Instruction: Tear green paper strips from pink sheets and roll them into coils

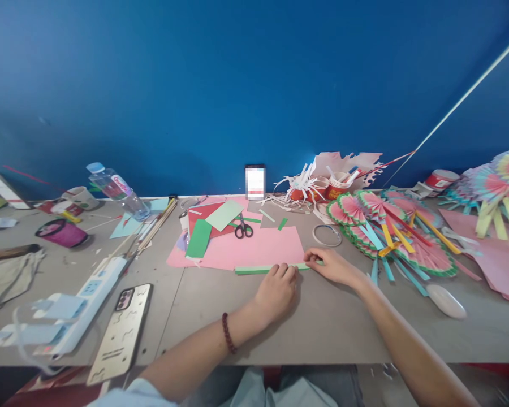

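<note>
A long, narrow folded green paper strip (250, 271) lies on the table along the near edge of the pink paper sheet (275, 243). My left hand (277, 291), with a dark red bead bracelet at the wrist, is closed with its curled fingers on the strip's middle. At the strip's right end, my right hand (331, 264) pinches the paper between thumb and fingers. Black-handled scissors (243, 229) rest on the pink sheet, next to a green paper piece (199, 238), a pale green one (224, 215) and red paper (195, 215).
Pleated pink-and-green paper fans (432, 254) and a white computer mouse (445, 301) lie to the right. A tape roll (327, 236) sits beyond my right hand. Leftward are a phone (123, 328), a power strip (91, 299) and a tilted water bottle (119, 189). Another phone (255, 183) leans on the blue wall.
</note>
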{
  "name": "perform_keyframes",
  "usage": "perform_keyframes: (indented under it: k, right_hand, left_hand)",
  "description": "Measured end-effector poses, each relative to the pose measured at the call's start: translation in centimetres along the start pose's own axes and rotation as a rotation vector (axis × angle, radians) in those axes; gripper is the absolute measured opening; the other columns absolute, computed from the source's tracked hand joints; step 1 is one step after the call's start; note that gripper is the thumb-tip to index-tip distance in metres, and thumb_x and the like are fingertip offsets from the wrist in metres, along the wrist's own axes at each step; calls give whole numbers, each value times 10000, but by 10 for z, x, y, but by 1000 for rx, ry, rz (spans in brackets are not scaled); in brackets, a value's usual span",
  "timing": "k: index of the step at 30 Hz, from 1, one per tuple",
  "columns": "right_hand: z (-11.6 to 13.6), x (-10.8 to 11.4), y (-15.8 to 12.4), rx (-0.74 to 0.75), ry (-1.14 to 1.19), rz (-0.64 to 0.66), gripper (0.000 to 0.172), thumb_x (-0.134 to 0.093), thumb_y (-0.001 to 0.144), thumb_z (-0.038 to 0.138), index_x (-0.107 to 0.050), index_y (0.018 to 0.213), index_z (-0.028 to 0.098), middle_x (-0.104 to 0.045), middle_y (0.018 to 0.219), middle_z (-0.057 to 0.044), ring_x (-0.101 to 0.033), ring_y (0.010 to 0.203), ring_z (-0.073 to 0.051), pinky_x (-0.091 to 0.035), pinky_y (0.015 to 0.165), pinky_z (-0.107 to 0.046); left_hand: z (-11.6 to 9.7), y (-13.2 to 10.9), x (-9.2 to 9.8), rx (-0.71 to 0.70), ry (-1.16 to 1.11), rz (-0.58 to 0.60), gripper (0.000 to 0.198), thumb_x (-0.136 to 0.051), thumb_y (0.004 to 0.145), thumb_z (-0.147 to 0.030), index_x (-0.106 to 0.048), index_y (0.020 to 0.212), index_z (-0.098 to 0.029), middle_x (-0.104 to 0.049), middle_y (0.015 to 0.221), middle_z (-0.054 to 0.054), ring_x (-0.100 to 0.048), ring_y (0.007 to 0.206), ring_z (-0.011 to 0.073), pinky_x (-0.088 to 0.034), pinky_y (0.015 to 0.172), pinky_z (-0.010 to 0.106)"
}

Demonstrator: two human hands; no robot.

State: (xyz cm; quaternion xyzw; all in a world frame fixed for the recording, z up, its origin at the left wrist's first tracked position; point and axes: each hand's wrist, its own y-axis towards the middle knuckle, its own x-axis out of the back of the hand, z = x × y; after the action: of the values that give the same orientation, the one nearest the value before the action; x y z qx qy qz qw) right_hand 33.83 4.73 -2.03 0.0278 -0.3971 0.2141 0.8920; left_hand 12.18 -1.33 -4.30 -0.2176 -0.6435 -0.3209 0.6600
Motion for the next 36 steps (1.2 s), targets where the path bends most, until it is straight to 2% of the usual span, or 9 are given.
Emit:
perform_keyframes:
  k: [5, 11, 15, 21, 26, 31, 36]
  right_hand:
    - [-1, -3, 1, -12, -26, -19, 151, -567, 828, 306, -681, 846, 208, -740, 823, -60, -664, 769, -210, -483, 751, -313]
    - [1, -4, 3, -8, -36, -35, 123, -557, 806, 256, -669, 817, 207, -736, 818, -64, -667, 769, -211, -481, 742, -306]
    - [-1, -4, 2, -4, -37, -31, 128, -559, 815, 267, -672, 820, 206, -737, 822, -64, -667, 776, -212, -478, 742, -305]
    - [-3, -5, 0, -4, -37, -24, 160, -550, 836, 303, -679, 841, 210, -733, 836, -60, -667, 785, -217, -479, 749, -317]
    - [-2, -4, 0, -1, -29, -25, 170, -542, 841, 302, -684, 845, 209, -735, 831, -59, -665, 780, -213, -483, 750, -313]
    - [-2, -4, 0, -1, -28, -27, 170, -552, 829, 296, -694, 847, 204, -741, 836, -63, -668, 785, -212, -486, 751, -307]
    - [-3, -5, 0, 11, -30, -45, 172, -563, 835, 315, -697, 837, 207, -739, 827, -61, -663, 773, -216, -492, 752, -320]
  left_hand:
    - [-4, 1, -3, -6, -7, -19, 291, -496, 979, -184, -660, 1203, -98, -639, 1231, 131, -580, 1121, 235, -492, 982, 364]
    - [-14, 2, -8, 18, 91, -37, 374, -497, 984, -203, -650, 1288, -46, -646, 1257, 163, -599, 1117, 251, -497, 971, 360]
    - [-26, 6, -10, 77, 118, -23, 358, -538, 982, -268, -686, 1250, -82, -650, 1273, 162, -597, 1124, 250, -512, 967, 368]
    - [-36, 5, -10, 177, 61, -86, 408, -530, 986, -305, -660, 1295, -73, -676, 1233, 159, -586, 1164, 254, -486, 1045, 404]
    - [-35, 2, -12, 156, 47, -119, 414, -497, 1007, -328, -665, 1288, -74, -683, 1257, 163, -608, 1190, 261, -498, 1039, 405]
    - [-38, 0, -14, 117, 106, -138, 379, -475, 1026, -281, -700, 1215, -41, -712, 1195, 185, -649, 1163, 267, -533, 994, 398]
    - [-39, -2, -15, 62, 159, -130, 392, -443, 1021, -186, -650, 1331, -67, -693, 1310, 185, -637, 1253, 264, -526, 1030, 396]
